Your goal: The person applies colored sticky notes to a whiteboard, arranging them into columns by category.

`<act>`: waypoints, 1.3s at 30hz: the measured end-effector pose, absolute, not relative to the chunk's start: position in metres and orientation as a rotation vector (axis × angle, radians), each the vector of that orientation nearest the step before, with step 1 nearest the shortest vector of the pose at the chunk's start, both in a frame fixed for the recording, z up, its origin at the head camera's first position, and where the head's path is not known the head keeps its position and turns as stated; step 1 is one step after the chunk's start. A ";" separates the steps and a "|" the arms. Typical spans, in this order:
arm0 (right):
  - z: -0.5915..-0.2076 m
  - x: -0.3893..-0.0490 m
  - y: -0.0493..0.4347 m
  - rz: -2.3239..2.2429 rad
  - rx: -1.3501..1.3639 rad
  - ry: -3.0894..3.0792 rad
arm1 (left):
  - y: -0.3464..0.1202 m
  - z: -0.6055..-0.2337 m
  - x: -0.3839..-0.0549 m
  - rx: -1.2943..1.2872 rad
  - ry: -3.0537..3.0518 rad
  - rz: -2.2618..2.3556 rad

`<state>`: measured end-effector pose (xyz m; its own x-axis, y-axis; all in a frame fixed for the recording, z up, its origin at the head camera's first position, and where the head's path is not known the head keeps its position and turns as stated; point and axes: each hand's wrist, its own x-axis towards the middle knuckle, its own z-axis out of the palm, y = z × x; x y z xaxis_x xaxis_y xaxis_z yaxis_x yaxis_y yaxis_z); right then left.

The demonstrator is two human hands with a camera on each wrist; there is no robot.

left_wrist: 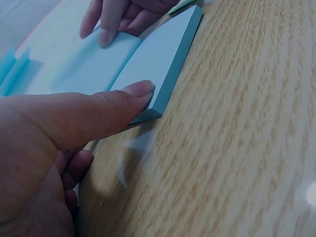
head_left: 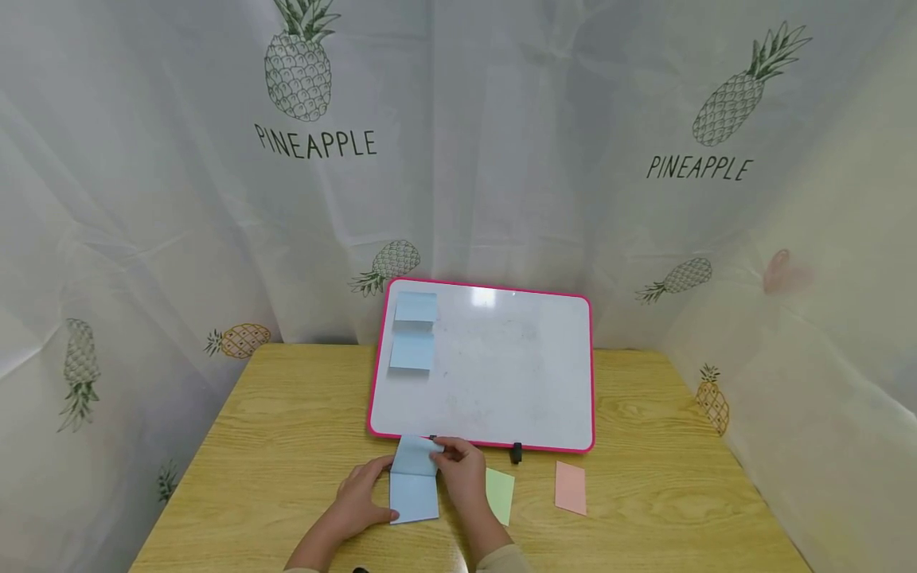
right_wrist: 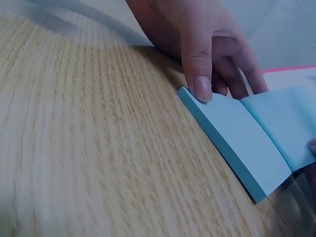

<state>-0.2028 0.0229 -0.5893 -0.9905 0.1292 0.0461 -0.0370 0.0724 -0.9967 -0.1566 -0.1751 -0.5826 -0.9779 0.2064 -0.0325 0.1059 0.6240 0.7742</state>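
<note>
A thick pad of light blue sticky notes [head_left: 414, 500] lies on the table just below the whiteboard. Its top sheet [head_left: 417, 456] is folded up and away, still joined along the far edge of the pad. My left hand [head_left: 355, 501] holds the pad from the left, its thumb [left_wrist: 133, 94] pressed on the near corner and fingers along the side. From the right, my right hand [head_left: 464, 476] pinches the lifted sheet by its right edge between thumb and fingertips. The right wrist view shows the thick side of the pad [right_wrist: 222, 143].
A pink-framed whiteboard [head_left: 501, 374] leans at the back, with two blue notes, an upper one [head_left: 415, 307] and a lower one [head_left: 411, 352], at its left. Right of my hands lie green notes [head_left: 501, 495] and pink notes [head_left: 570, 488]. A black clip [head_left: 516, 453] sits at the board's lower edge.
</note>
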 end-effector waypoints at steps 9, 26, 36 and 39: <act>-0.545 -0.183 0.019 2.035 -0.114 -2.155 | -0.174 -0.582 -0.157 0.267 2.712 1.325; -0.582 -0.208 0.018 2.056 -0.229 -2.071 | -0.174 -0.582 -0.158 0.288 2.731 1.325; -0.575 -0.209 0.021 2.054 -0.200 -2.002 | -0.174 -0.580 -0.157 0.301 2.737 1.335; -0.571 -0.210 0.022 2.078 -0.213 -1.994 | -0.175 -0.580 -0.156 0.313 2.735 1.330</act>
<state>-0.2097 0.0223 -0.5709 -0.9573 0.2806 0.0690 -0.0805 -0.0298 -0.9963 -0.1561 -0.1748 -0.5797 -0.9755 0.2194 0.0132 0.1458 0.6013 0.7856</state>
